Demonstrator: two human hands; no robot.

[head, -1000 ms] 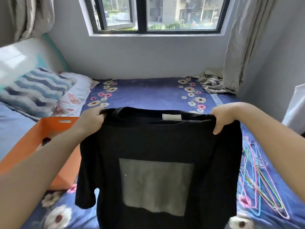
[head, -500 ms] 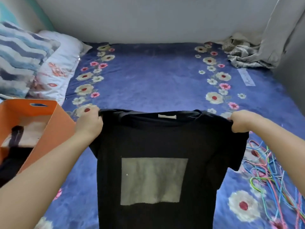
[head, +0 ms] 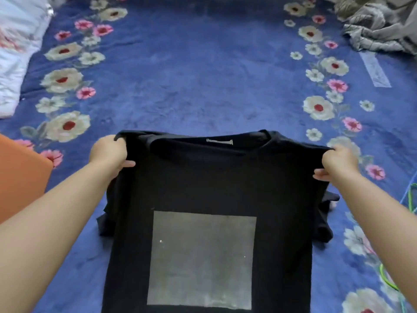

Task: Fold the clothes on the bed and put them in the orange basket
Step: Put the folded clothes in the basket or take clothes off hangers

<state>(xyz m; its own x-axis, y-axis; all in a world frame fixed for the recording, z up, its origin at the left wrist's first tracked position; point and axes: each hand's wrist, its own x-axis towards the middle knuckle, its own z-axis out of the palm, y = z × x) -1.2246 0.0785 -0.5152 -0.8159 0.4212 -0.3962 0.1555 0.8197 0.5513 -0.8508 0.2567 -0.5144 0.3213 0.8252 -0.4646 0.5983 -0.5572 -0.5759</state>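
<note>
While we look down over the bed (head: 203, 75), we hold a black T-shirt (head: 214, 177) spread out in front of us, one shoulder in each of our hands. Our left hand (head: 109, 154) grips the left shoulder seam, fingers curled over the top edge of the cloth and the thumb pressed against the side that faces us. Our right hand (head: 338, 163) pinches the right shoulder in the same way, with the fabric bunched between the thumb and the curled fingers. Both arms reach forward from the bottom corners, well apart, so the shirt is stretched wide between them.

The shirt faces us with its collar at the top, a small white label (head: 219, 142) showing inside the neck. A large grey square (head: 202, 259) is printed on its middle. The two short sleeves hang crumpled below our wrists, and the lower part of the shirt runs out of view at the bottom edge.

The bed is covered by a blue blanket with rows of cream and pink flowers down both sides. The orange basket (head: 20, 170) sits on the bed at the left edge, just beside our left forearm; only a corner of it shows. A white pillow (head: 15, 53) lies at the upper left, a crumpled grey cloth (head: 381, 28) at the upper right, and thin coloured hangers (head: 411, 199) peek in at the right edge.
</note>
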